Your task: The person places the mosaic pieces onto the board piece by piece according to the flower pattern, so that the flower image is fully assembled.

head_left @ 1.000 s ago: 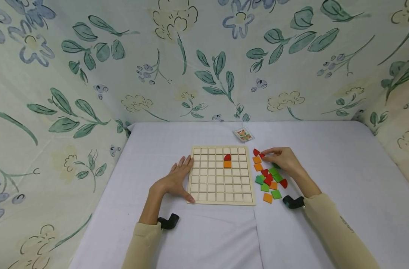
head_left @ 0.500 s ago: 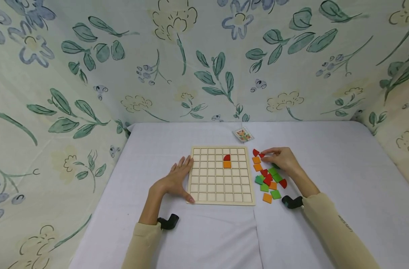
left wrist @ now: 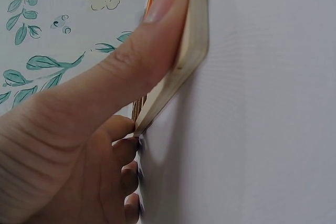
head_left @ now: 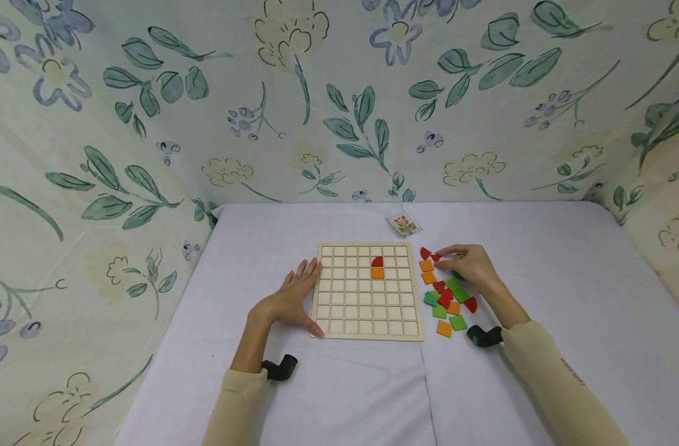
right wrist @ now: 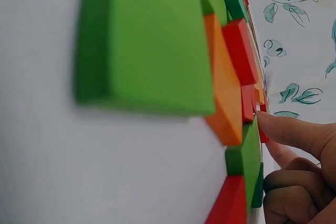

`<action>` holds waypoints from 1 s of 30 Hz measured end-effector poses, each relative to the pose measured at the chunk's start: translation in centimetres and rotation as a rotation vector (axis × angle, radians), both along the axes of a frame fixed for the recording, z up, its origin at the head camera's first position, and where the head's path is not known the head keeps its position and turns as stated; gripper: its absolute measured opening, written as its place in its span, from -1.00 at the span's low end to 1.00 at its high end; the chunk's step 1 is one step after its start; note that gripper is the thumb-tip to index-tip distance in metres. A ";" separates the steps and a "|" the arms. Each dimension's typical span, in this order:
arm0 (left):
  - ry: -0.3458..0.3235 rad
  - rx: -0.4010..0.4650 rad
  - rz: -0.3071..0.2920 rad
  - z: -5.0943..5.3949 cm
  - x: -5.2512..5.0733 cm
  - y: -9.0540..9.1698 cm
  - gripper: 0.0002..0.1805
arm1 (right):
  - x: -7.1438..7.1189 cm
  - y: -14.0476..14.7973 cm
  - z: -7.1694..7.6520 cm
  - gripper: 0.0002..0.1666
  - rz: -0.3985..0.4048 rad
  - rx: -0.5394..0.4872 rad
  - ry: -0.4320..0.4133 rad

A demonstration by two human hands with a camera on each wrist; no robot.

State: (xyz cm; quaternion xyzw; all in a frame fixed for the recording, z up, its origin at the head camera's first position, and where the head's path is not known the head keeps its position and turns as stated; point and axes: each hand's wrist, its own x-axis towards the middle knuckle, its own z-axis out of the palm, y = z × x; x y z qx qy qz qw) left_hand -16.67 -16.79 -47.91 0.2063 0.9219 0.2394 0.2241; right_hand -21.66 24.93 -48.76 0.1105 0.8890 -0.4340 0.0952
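Observation:
Spread along the left edge of a pale wooden grid board [head_left: 347, 311], my left hand [head_left: 288, 300] rests with its thumb on the near corner. The left wrist view has this thumb [left wrist: 121, 72] lying on the board's rim [left wrist: 195, 40]. On the grid, a red quarter-round piece [head_left: 377, 262] sits directly behind an orange square [head_left: 377, 272]. Right of the board, my right hand [head_left: 473, 267] pinches a small red piece [head_left: 435, 257] between thumb and index finger, low over the table. In the right wrist view that hand [right wrist: 296, 171] is beyond the pieces, other fingers curled.
Loose green squares [head_left: 458, 322], orange squares [head_left: 444, 328] and red pieces [head_left: 470, 304] lie in a cluster right of the board, some overlapping. A small patterned card [head_left: 404, 223] lies behind the board on the white cloth [head_left: 350, 396]. Floral fabric [head_left: 339, 161] hangs behind.

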 end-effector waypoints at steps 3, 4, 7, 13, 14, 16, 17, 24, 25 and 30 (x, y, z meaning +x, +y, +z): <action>-0.001 -0.004 -0.002 0.0 -0.1 0.0 0.73 | -0.1 0.1 0.0 -0.52 0.001 0.005 0.001; -0.001 -0.005 -0.001 0.0 -0.1 0.0 0.73 | -0.1 0.1 0.0 -0.52 0.003 0.005 0.001; -0.003 -0.022 0.002 0.1 -0.1 0.0 0.73 | -0.1 0.1 0.1 -0.53 0.012 0.001 0.000; -0.001 -0.015 0.011 0.4 0.0 0.0 0.72 | -0.1 -0.1 0.5 -0.55 0.028 -0.005 0.007; 0.000 -0.011 0.011 0.4 0.0 0.0 0.72 | -0.1 -0.2 0.6 -0.55 0.029 -0.011 0.010; 0.001 -0.005 0.009 0.4 0.0 0.0 0.72 | 0.0 -0.5 0.9 -0.55 0.030 -0.025 0.021; 0.000 -0.001 0.009 0.5 0.0 0.0 0.72 | 0.0 -0.7 1.1 -0.55 0.032 -0.034 0.028; 0.004 0.002 0.004 0.3 0.0 0.0 0.72 | 0.4 -3.2 2.4 -0.57 0.086 -0.106 0.026; 0.004 0.001 0.004 0.3 0.0 0.0 0.72 | 0.4 -3.6 2.5 -0.57 0.100 -0.121 0.022; 0.005 -0.002 0.001 0.4 0.0 0.1 0.72 | 0.1 -6.2 2.7 -0.60 0.182 -0.184 0.026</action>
